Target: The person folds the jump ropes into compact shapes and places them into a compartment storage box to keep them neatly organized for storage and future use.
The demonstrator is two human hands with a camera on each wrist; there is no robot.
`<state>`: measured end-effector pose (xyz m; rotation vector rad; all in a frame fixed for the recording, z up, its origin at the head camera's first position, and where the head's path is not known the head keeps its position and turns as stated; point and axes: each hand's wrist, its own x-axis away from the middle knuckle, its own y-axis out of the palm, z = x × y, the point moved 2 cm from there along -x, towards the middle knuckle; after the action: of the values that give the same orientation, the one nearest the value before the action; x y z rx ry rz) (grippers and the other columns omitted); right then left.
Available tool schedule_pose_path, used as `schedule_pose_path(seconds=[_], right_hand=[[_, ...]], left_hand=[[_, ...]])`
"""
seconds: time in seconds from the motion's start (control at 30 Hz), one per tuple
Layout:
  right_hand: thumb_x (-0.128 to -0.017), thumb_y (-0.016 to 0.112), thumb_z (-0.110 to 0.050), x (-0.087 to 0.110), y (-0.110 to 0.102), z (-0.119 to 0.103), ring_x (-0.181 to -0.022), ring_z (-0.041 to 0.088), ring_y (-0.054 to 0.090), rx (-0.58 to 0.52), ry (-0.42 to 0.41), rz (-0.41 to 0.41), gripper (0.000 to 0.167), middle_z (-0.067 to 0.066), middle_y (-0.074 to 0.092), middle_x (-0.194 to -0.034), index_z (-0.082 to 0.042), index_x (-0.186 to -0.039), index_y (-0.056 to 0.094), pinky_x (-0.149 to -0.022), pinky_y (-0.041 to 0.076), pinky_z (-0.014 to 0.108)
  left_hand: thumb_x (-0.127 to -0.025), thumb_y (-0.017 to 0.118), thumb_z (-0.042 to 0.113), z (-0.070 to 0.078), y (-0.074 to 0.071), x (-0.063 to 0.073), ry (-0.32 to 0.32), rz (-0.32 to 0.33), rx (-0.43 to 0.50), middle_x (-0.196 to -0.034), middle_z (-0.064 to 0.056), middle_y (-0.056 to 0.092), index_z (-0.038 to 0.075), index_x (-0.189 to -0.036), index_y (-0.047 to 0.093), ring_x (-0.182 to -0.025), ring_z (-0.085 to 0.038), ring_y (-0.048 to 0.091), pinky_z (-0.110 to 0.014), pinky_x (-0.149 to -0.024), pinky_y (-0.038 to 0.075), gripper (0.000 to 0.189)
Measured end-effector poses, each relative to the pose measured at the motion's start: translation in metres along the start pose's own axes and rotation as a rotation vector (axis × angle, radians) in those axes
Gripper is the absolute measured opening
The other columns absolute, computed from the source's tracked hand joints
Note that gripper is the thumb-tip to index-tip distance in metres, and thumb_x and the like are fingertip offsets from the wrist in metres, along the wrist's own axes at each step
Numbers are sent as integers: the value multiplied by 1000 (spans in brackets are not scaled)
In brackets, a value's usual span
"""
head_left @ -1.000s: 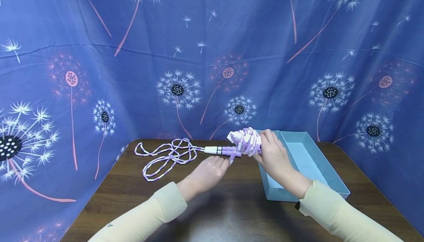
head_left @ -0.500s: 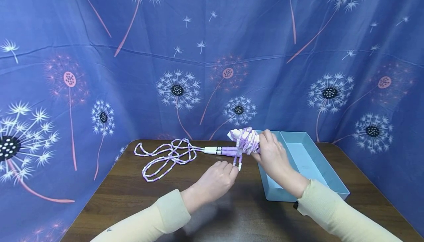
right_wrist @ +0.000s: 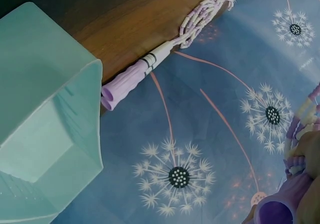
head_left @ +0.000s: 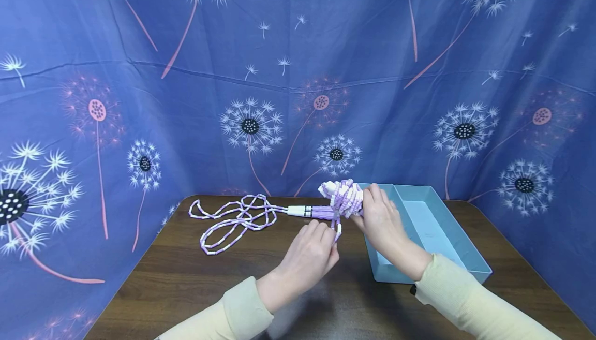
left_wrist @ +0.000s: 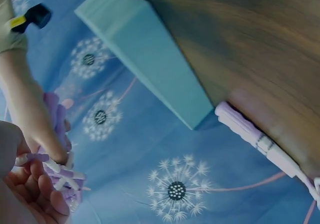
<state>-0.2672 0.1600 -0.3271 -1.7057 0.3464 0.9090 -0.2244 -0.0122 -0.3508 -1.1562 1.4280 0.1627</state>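
Partly hidden; in-hand purple handle (right_wrist: 290, 194)

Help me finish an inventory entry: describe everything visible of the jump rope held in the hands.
The jump rope has plastic-looking white and purple tube beads, wound into a thick, uneven bundle. A white end pokes out leftward in the head view; the right wrist view shows a purple handle with an open, hollow end. The right hand grips it off the table; the left hand holds a strand below the bundle.

2 pale yellow sleeves (head_left: 486, 304) end in wide greenish cuffs (head_left: 248, 306)
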Motion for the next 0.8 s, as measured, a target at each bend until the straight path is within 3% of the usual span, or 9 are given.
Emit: schedule_pose_path(seconds=[0.23, 0.37, 0.57, 0.8], right_hand=[[-66, 82, -21, 2, 1, -2, -80, 30, 50, 17, -65, 87, 44, 10, 48, -90, 1, -92, 54, -53, 38, 41], [-64, 83, -18, 3, 2, -2, -77, 31, 50, 54, -125, 134, 45, 12, 49, -89, 3, -91, 54, -52, 37, 40], [-61, 83, -14, 4, 3, 0, -75, 32, 50, 92, -161, 154, 43, 15, 50, -89, 4, -88, 54, -52, 36, 40], [-64, 79, -13, 5, 4, -1, -74, 33, 50, 80, -163, 157, 38, 15, 50, -88, 4, -86, 54, -52, 35, 40]], left_hand=[[-73, 64, 9, 2, -5, -10, -186, 27, 145, -73, 1, 50, 9, -81, 52, -68, -15, 45, -24, -59, 36, 14], [-75, 64, 7, 2, -8, -17, -256, 50, 205, -74, 1, 50, 9, -82, 52, -69, -14, 43, -23, -61, 36, 14], [-81, 62, 4, 5, -6, -21, -367, 70, 288, -79, -2, 50, 5, -87, 52, -74, -14, 46, -22, -65, 40, 12], [-89, 57, 4, 8, 1, -20, -529, 160, 440, -83, -6, 45, 3, -88, 49, -67, -10, 45, -13, -57, 40, 9]])
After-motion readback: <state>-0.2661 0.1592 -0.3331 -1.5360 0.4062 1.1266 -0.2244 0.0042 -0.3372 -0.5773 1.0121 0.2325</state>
